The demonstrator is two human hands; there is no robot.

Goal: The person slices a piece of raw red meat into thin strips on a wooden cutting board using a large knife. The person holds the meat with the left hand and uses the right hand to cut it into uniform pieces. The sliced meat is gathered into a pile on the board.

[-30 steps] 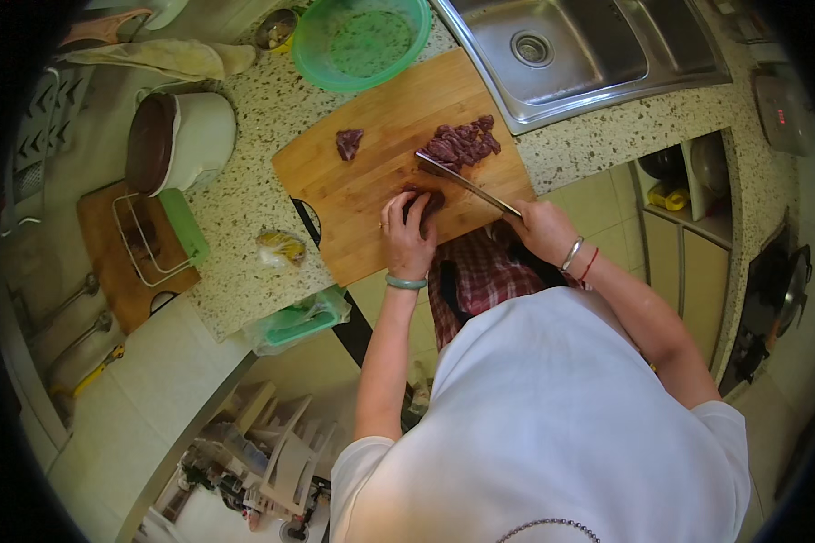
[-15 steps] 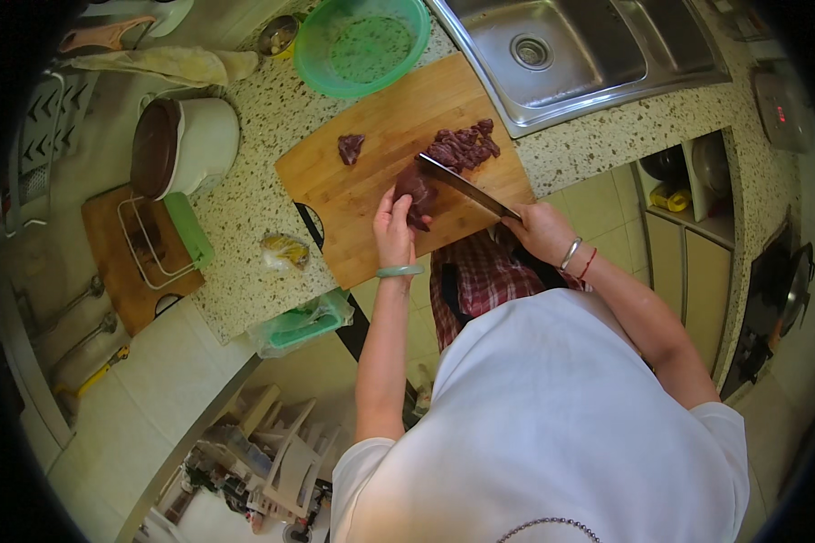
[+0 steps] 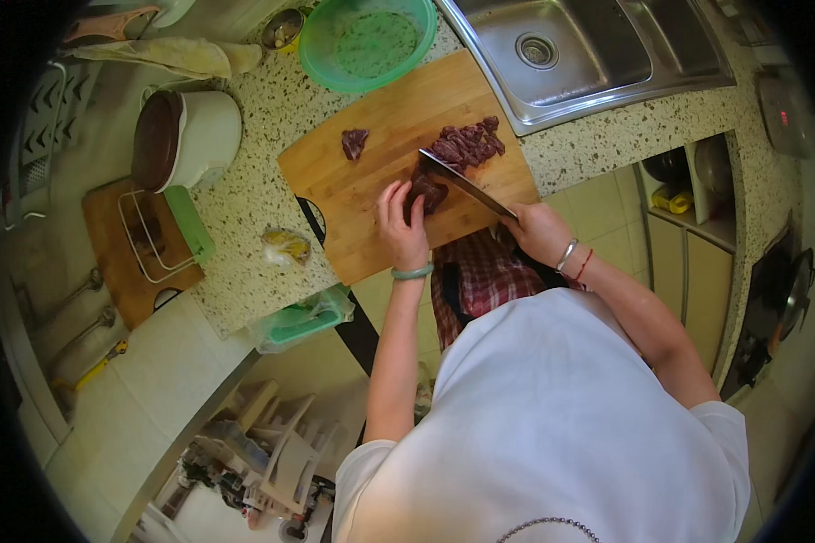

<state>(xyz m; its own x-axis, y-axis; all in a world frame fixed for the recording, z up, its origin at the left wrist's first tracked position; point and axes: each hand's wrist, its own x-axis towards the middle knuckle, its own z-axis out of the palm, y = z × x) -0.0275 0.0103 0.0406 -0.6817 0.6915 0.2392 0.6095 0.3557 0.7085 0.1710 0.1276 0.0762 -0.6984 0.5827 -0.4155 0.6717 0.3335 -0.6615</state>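
Note:
On a wooden cutting board [image 3: 349, 195] lies a dark red chunk of raw meat [image 3: 432, 193]. My left hand [image 3: 402, 226] has its fingers and thumb around the chunk's left side. A kitchen knife [image 3: 469, 186] is in my right hand [image 3: 543, 235], closed around its handle, which the fingers mostly hide. The blade slants across the board from the handle up to the left, along the chunk's upper right side. Beyond the blade sits a pile of cut meat [image 3: 469, 143]. A smaller piece of meat [image 3: 355, 143] lies apart on the far left of the board.
A green basin [image 3: 315, 63] stands behind the board, and a steel sink [image 3: 570, 107] is at the back right. To the left are a white pot [image 3: 210, 136], a small bag with yellow contents [image 3: 285, 246] and a second board [image 3: 118, 262]. A green bin [image 3: 308, 324] hangs below the counter edge.
My left hand has shifted slightly right and its fingers have spread more; the chunk has turned under them. The knife and right hand have hardly moved.

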